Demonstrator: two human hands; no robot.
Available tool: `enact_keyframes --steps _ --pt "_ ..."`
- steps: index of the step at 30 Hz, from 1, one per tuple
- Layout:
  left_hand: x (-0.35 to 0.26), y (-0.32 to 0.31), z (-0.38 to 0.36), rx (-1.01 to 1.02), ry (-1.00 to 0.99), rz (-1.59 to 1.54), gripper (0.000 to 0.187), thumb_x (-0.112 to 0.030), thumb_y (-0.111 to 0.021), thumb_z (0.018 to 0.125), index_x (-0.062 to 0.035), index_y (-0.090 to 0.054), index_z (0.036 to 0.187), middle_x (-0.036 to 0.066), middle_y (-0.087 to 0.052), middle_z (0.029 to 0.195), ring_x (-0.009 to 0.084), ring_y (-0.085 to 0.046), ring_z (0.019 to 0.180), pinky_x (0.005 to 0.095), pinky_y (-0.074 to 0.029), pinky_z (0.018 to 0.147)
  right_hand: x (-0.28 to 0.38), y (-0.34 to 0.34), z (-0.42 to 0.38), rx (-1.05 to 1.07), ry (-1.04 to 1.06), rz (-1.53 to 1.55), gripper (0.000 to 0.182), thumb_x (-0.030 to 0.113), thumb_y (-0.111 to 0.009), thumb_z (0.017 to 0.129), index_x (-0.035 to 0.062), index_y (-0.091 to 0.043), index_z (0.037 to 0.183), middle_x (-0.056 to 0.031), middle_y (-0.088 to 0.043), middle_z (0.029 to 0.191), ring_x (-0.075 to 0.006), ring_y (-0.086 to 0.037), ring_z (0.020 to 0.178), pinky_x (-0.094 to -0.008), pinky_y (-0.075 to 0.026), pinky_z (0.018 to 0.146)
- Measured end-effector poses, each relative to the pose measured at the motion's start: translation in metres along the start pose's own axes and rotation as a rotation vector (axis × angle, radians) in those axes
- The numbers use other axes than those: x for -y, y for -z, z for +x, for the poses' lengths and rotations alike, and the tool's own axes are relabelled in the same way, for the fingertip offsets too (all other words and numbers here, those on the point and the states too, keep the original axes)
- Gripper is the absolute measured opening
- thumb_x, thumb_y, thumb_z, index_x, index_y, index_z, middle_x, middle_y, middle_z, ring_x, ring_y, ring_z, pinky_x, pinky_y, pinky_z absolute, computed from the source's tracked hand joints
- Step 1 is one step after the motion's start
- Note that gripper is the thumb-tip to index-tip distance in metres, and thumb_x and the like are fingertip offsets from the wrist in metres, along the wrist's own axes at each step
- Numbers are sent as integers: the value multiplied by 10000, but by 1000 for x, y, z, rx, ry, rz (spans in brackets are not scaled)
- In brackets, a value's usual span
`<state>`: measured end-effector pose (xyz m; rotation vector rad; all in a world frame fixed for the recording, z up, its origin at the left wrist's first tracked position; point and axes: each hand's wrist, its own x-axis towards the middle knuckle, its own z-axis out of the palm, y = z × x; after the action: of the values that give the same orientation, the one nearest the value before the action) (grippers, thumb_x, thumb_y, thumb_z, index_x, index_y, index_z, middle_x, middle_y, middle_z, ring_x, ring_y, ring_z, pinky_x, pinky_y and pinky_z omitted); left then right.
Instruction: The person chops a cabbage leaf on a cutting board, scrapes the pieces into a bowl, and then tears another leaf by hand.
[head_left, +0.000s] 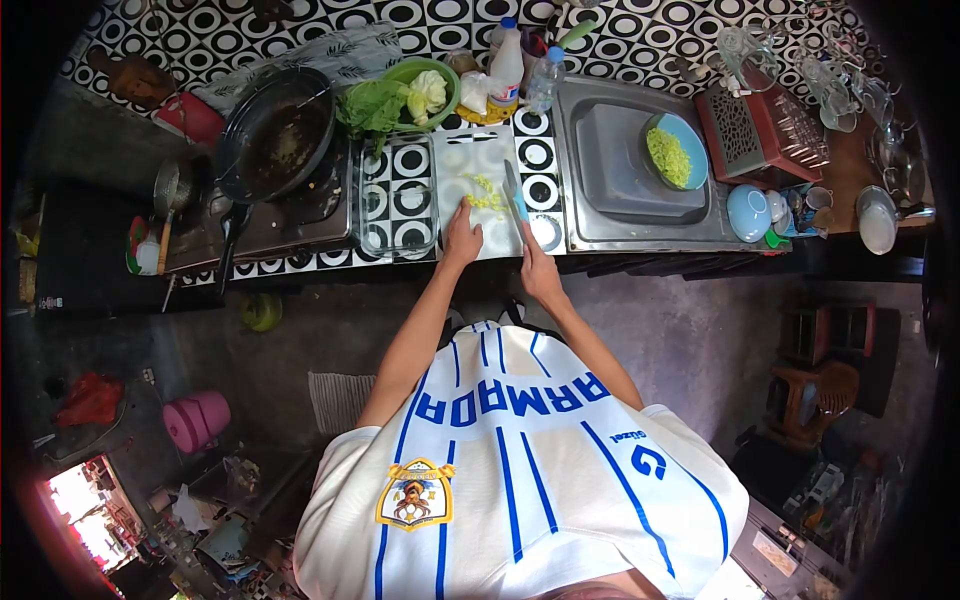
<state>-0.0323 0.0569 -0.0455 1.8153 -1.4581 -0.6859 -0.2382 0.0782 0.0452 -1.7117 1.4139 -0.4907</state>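
My right hand [537, 262] is closed round the light blue handle of a knife [516, 192], its blade pointing away from me over the right part of a pale cutting board [455, 160]. Small pieces of chopped yellow-green vegetable [486, 192] lie on the board, left of the blade. My left hand [462, 236] rests at the board's near edge, beside the pieces; its fingers are close together, and whether they hold anything is too small to tell. A blue bowl [697, 152] of chopped vegetable stands in the sink area at the right.
Left of the board are a clear glass dish [398, 240] and a large black wok [277, 135] on the stove. Behind stand a green bowl [441, 72] with leafy vegetables and several bottles [507, 66]. A red dish rack [752, 138] is right of the sink [590, 232].
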Motion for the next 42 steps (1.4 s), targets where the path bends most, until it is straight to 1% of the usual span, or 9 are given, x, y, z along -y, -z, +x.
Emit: enact_keyframes --steps 3,12,18,24,25,28,32,40,42 --pt "12 -6 4 -101 7 -376 723 57 -579 868 70 -270 1521 283 -486 1447 360 -567 1283 379 -481 1047 -6 -12 -4 10 -11 -12 534 148 -404 1037 236 -324 1558 -336 -616 1163 -540 -595 1011 -555 -483 866" --pt "19 2 14 -81 112 -290 643 65 -548 886 42 -355 1499 203 -590 1355 268 -664 1138 332 -551 924 8 -7 -6 73 14 -45 527 179 -420 1044 245 -327 1558 -342 -640 959 -542 -614 891 -545 -489 809" --pt "12 -12 25 -168 125 -296 637 81 -537 856 47 -386 1475 194 -635 1266 279 -685 1068 350 -560 868 -8 17 -2 135 177 -10 475 222 -430 1056 178 -393 1527 -306 -623 1225 -454 -597 1166 -451 -471 981" --pt "-1 36 28 -104 189 -336 612 66 -524 878 27 -401 1477 192 -638 1280 255 -690 1063 329 -545 891 -41 25 11 277 371 -137 442 265 -443 1049 185 -457 1483 -274 -644 1201 -453 -633 1086 -486 -493 935" --pt "-1 42 30 -76 176 -353 608 63 -523 881 26 -404 1476 193 -640 1277 254 -691 1061 327 -544 890 -42 22 20 199 447 -162 427 287 -457 1047 197 -487 1463 -267 -681 1055 -462 -656 966 -507 -503 866" --pt "0 49 34 -46 144 -363 588 55 -528 889 13 -426 1467 188 -652 1261 257 -686 1073 328 -547 888 -24 37 47 375 161 -309 418 295 -455 1054 155 -510 1445 -262 -641 1210 -449 -622 1090 -468 -492 935" --pt "-3 52 35 -51 136 -363 583 53 -547 886 -3 -448 1457 183 -655 1261 266 -672 1109 331 -542 913 -10 52 81 377 181 -281 412 289 -470 1044 162 -527 1432 -268 -664 1122 -478 -628 999 -490 -501 884" --pt "-12 56 71 -80 8 -261 608 73 -596 858 -41 -481 1444 187 -623 1304 292 -648 1150 380 -532 985 -11 80 152 415 486 -327 393 331 -495 1030 149 -584 1367 -225 -690 1096 -451 -647 954 -472 -519 831" --pt "-28 65 73 -29 -99 -146 456 32 -665 821 -50 -639 1269 168 -689 1137 297 -676 1053 359 -546 907 -22 85 168 452 532 -386 371 337 -502 1027 141 -620 1319 -211 -702 1057 -442 -650 936 -479 -520 812"
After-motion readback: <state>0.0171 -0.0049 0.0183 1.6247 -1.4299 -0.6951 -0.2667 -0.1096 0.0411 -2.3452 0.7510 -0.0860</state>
